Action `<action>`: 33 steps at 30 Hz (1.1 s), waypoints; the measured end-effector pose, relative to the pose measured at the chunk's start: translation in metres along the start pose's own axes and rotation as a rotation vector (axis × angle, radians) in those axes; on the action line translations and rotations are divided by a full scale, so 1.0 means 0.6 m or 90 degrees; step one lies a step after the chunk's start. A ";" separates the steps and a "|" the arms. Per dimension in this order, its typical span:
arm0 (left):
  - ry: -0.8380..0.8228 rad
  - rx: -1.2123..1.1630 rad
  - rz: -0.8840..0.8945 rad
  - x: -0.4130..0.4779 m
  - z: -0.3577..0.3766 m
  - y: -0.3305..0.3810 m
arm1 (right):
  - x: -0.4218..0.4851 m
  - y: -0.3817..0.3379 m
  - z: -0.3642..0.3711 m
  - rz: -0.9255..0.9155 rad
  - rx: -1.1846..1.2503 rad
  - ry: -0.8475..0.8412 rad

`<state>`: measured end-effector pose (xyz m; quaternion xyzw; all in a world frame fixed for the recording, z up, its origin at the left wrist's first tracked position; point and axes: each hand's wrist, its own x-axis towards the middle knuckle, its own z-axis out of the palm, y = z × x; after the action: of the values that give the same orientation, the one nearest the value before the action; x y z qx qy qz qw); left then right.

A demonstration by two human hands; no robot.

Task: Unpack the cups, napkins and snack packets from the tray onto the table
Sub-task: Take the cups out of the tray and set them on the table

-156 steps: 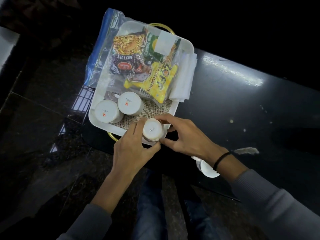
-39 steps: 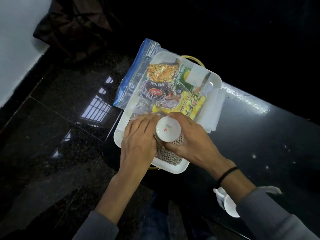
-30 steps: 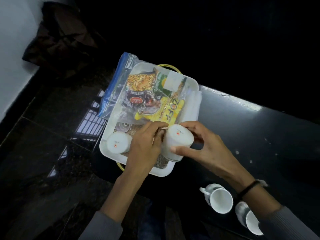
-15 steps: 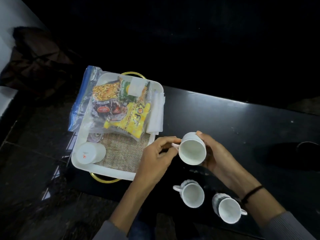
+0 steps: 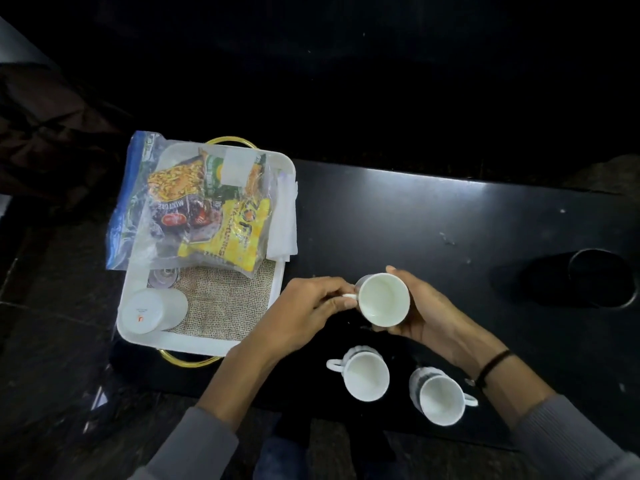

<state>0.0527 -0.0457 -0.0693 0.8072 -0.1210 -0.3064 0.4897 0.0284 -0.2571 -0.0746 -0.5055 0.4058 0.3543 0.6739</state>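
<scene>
A round dark container stands near the right edge of the view, well apart from everything else. A woven burlap mat lines the bottom of a white carrier, and a small shiny round object lies at the mat's left edge. Dark rumpled cloth is heaped on the polished black floor at upper left.
</scene>
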 end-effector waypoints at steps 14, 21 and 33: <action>0.040 -0.060 -0.104 0.002 0.035 -0.053 | 0.038 0.034 -0.011 -0.079 -0.138 0.104; 0.026 -0.037 -0.109 0.007 0.031 -0.054 | 0.044 0.035 -0.008 -0.067 -0.161 0.107; 0.009 -0.037 -0.138 0.010 0.030 -0.052 | 0.043 0.035 -0.010 -0.074 -0.195 0.096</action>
<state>0.0434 -0.0462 -0.1044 0.8034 -0.0205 -0.3552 0.4774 0.0193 -0.2563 -0.1072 -0.6501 0.3662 0.3337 0.5761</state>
